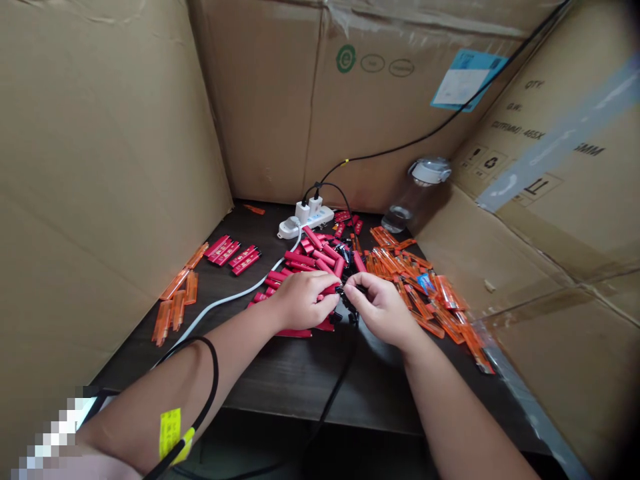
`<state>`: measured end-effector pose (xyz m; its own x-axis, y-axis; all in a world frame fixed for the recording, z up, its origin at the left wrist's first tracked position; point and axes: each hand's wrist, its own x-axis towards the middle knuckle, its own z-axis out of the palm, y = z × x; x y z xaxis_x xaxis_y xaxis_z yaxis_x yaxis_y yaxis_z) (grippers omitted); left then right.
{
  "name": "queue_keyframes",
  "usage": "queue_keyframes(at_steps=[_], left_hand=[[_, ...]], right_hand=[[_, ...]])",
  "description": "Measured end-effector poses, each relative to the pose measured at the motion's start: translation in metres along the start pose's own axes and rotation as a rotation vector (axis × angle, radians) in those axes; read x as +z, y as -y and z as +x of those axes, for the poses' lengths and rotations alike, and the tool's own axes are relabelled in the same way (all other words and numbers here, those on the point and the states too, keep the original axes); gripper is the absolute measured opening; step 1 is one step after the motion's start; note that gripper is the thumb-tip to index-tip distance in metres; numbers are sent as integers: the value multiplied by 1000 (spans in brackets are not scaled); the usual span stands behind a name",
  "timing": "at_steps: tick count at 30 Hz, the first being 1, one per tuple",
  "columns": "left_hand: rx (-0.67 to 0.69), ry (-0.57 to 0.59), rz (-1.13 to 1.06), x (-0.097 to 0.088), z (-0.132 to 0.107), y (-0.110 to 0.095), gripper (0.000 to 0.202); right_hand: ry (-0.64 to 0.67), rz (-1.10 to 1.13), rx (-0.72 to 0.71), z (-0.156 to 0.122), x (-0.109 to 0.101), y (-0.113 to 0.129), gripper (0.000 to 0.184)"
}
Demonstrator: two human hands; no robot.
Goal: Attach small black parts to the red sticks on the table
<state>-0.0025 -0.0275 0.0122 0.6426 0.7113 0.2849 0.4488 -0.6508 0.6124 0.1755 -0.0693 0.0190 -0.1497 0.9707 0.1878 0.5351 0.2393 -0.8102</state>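
My left hand (306, 300) is closed around a red lighter (331, 288), whose black end points toward my other hand. Close beside it, my right hand (377, 303) has its thumb and forefinger pinched together near that black end. What the pinch holds, if anything, is too small to make out. Under and behind both hands lies a heap of red lighter casings (300, 259), mixed with small black parts (344, 252). Orange see-through lighter bodies (390, 260) are spread to the right of my right hand.
Printed red lighters (223, 250) and more orange bodies (177, 310) lie at left. A white power strip (307, 222) with plugged-in adapters stands behind the heap, its white cable (225, 287) crossing the table. A water bottle (413, 197) is at back right. Cardboard walls (265, 100) enclose the table.
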Motion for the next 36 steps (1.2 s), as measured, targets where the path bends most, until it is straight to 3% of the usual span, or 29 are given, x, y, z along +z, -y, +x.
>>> queue_keyframes(at_steps=[10, 36], left_hand=[[58, 41, 251, 1, -1, 0, 18], [84, 43, 271, 1, -2, 0, 18]], right_hand=[[91, -102, -31, 2, -5, -5, 22], [127, -115, -24, 1, -9, -5, 23]])
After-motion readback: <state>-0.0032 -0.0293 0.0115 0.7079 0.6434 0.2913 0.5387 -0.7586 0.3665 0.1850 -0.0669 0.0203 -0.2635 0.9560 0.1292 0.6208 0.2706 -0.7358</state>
